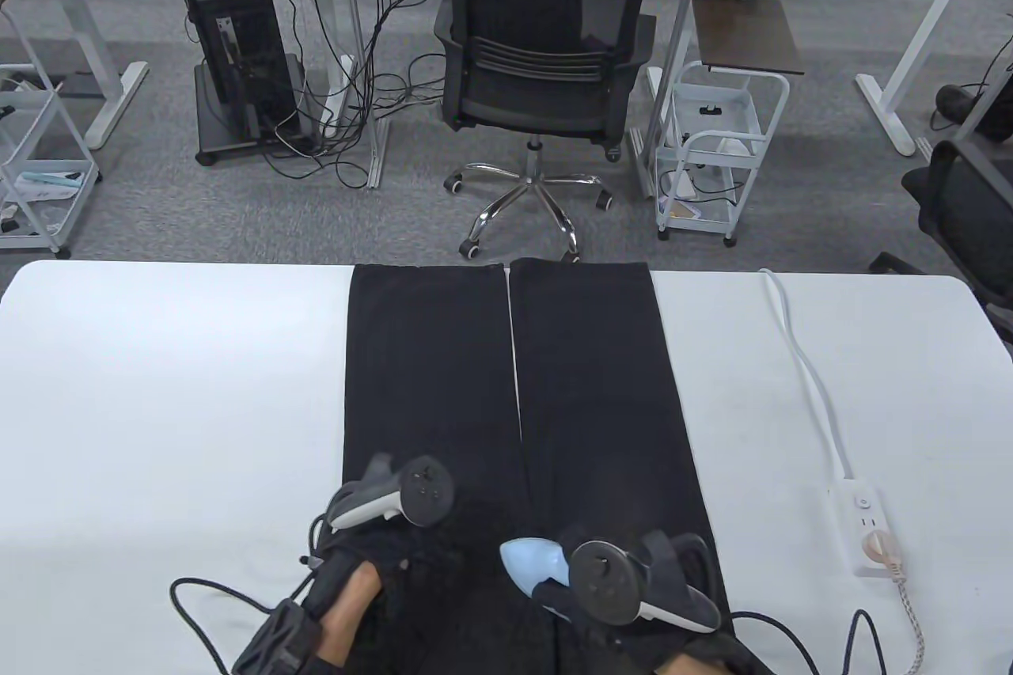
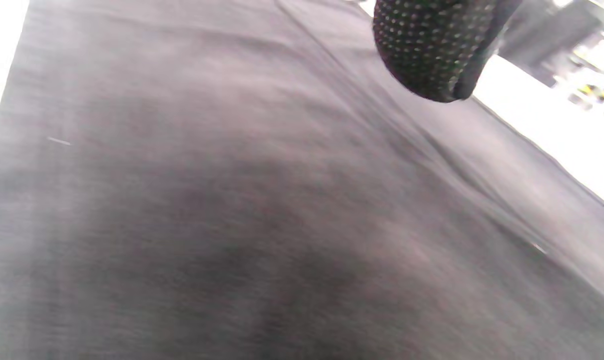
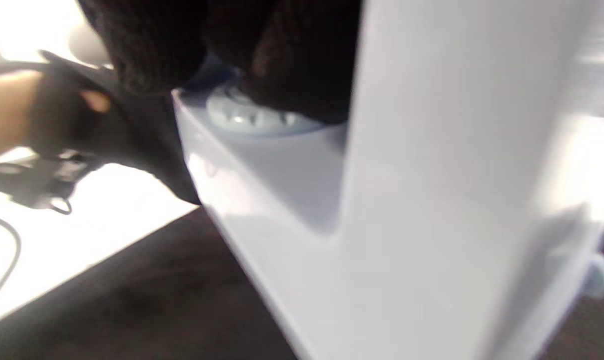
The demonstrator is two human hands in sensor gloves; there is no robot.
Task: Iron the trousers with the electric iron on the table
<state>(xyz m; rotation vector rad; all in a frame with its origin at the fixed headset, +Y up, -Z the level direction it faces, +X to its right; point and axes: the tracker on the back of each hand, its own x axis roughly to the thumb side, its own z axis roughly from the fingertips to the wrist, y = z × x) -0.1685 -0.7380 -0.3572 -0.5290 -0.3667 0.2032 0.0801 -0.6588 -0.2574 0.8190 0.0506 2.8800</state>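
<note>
Black trousers (image 1: 506,390) lie flat on the white table (image 1: 158,406), legs pointing away from me. My right hand (image 1: 633,588) grips the handle of a light blue electric iron (image 1: 534,560), whose nose rests on the near part of the right trouser leg. The iron body (image 3: 381,200) fills the right wrist view, with my gloved fingers (image 3: 292,60) over its dial. My left hand (image 1: 380,540) rests on the near part of the left trouser leg. In the left wrist view one gloved fingertip (image 2: 431,50) hangs above the dark cloth (image 2: 232,200).
A white power strip (image 1: 859,525) with a plug in it lies at the table's right, its white cable (image 1: 799,366) running to the far edge. Black glove cables (image 1: 206,612) trail at the near edge. An office chair (image 1: 542,66) stands beyond the table.
</note>
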